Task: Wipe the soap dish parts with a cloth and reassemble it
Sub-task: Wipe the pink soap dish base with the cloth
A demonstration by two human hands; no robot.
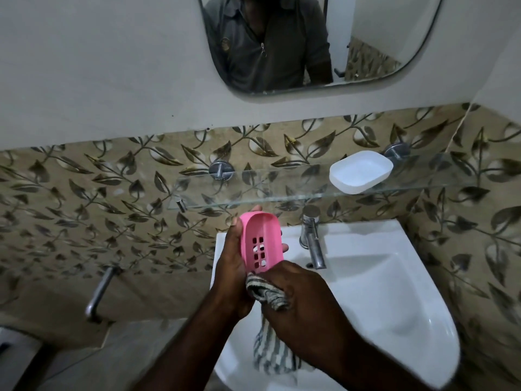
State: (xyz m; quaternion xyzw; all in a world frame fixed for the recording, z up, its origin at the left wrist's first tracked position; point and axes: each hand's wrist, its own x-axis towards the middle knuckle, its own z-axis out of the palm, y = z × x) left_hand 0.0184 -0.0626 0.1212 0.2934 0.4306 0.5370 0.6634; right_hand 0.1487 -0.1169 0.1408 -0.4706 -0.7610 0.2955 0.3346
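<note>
Pink tray [260, 241] stands on end in left hand [229, 266], fingers curled behind it. Right hand [298, 300], just below & touching the left, clutches striped cloth [267, 296] at tray's lower end, prob. touching it. White dish [361, 172] sits on glass shelf [253, 189], up & right of both hands.

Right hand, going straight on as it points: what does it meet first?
Probably the lower end of the pink tray, held by the left hand; the cloth in the right hand leads. Depth unclear.
</note>
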